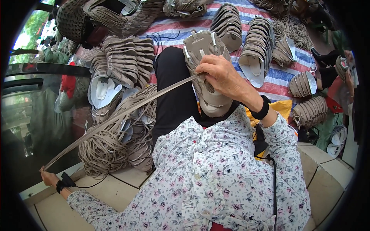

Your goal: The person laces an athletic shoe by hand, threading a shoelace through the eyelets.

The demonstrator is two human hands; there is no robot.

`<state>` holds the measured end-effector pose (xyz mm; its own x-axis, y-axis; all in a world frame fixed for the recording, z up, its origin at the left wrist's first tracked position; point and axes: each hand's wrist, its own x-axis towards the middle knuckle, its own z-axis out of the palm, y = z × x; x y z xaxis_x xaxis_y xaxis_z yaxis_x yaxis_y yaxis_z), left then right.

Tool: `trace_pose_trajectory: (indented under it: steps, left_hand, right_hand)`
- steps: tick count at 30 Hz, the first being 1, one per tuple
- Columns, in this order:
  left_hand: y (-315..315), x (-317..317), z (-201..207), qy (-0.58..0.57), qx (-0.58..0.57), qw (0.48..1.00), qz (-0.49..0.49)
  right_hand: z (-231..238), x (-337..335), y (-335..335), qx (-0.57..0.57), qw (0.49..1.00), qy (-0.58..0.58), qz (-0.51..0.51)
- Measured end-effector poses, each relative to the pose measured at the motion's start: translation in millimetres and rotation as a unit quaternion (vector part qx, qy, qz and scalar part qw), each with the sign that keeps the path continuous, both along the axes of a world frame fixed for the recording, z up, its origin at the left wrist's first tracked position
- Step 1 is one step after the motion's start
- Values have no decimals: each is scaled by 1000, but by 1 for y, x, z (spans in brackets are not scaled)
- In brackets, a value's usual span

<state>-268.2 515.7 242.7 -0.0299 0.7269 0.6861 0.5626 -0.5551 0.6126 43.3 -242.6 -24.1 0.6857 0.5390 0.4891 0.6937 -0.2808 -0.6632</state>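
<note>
A taupe shoe upper (210,106) lies across my thighs, its tongue end pointing away from me. My right hand (223,76) is over the middle of it, thumb and fingers closed on a flat beige shoelace (127,112) beside the eyelets. From there the lace runs taut down to the far lower left, where my left hand (49,178) pinches its other end with the arm stretched out. The lace looks doubled along part of its length. My right fingers and knuckles hide part of the shoe's lacing area.
Loose beige laces (104,152) lie heaped left of my leg, beside stacked shoe uppers (129,61). More stacked uppers (257,48) stand on a striped plastic sheet (277,79) ahead. A dark glassy panel (42,115) borders the left side. Another person's dark-clothed leg (327,77) shows at right.
</note>
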Motion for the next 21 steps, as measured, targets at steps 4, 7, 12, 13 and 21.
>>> trace_pose_trajectory:
  steps: [4, 7, 12, 13, 21]
  left_hand:
    - [2, 10, -20, 27, 0, 1000, -15]
    - [28, 5, -28, 16, -8, 998, -54]
    - [53, 11, -61, 81, -36, 979, -185]
    - [37, 42, -88, -20, -202, 959, -196]
    - [-243, 243, -192, 285, -310, 770, -479]
  right_hand:
    - [2, -4, 0, -64, 997, -31, -33]
    - [1, 1, -1, -47, 997, -64, -14]
    - [25, -1, -21, 97, 951, 277, 95]
    - [31, -1, -31, 114, 932, 326, 110]
    - [-46, 19, -226, 585, 671, 454, -22]
